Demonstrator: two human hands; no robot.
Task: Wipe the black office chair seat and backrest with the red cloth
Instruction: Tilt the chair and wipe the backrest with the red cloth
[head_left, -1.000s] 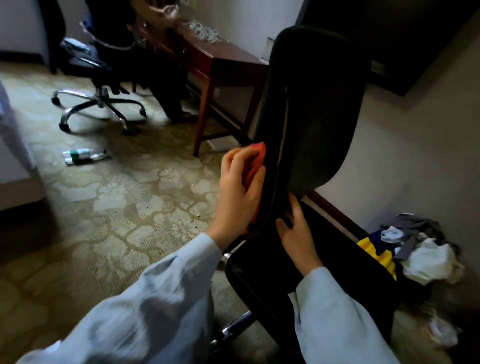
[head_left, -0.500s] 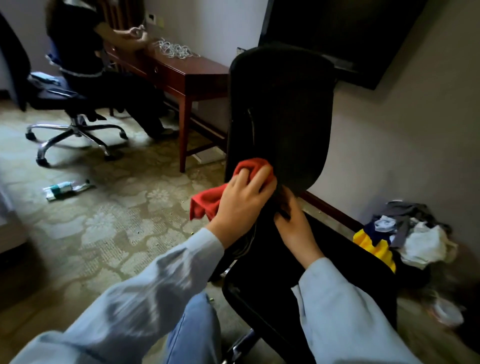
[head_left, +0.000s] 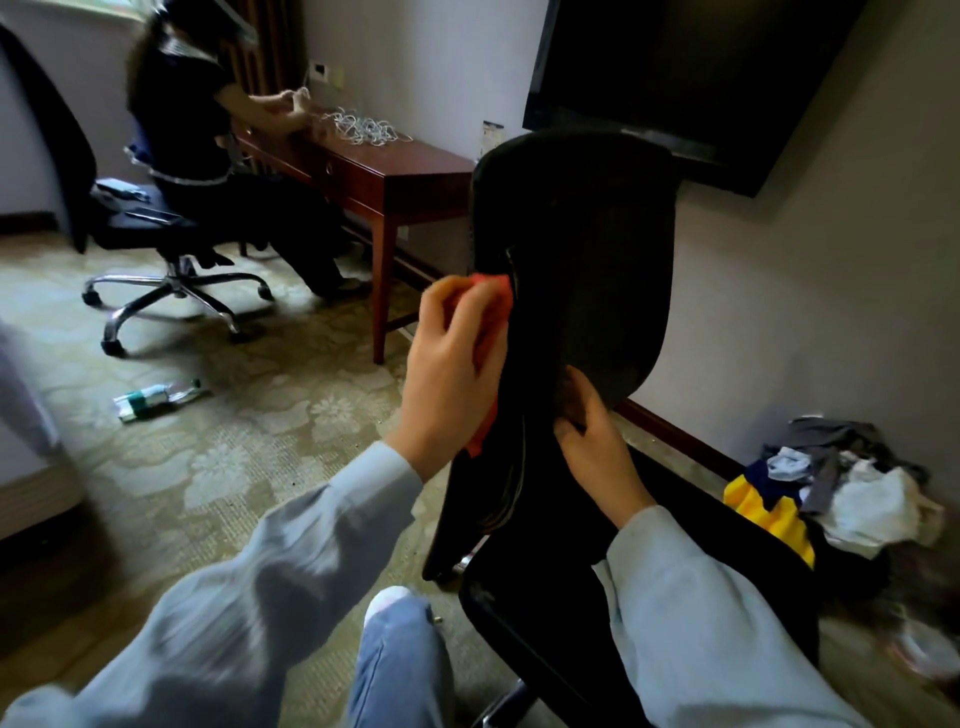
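The black office chair stood close to the wall, turned so that its backrest was seen almost edge-on, with the seat low in front of the wearer. The red cloth was bunched in the left hand, whose fingers were curled round it and pressed it against the left edge of the backrest, about halfway up; a corner of the cloth hung below the palm. The right hand gripped the narrow lower part of the backrest, thumb up on its face and fingers curled at its edge. Both arms wore pale blue sleeves.

Behind the chair a dark screen hung on the wall. To the left stood a reddish wooden desk with a tangle of white cords on it; a seated person in dark clothes handled them from a second office chair. A plastic bottle lay on the patterned carpet; its green and white label was too blurred to read. A small card on the wall by the desk showed print that could not be made out. A pile of clothes lay by the wall at the right, beside a yellow item.
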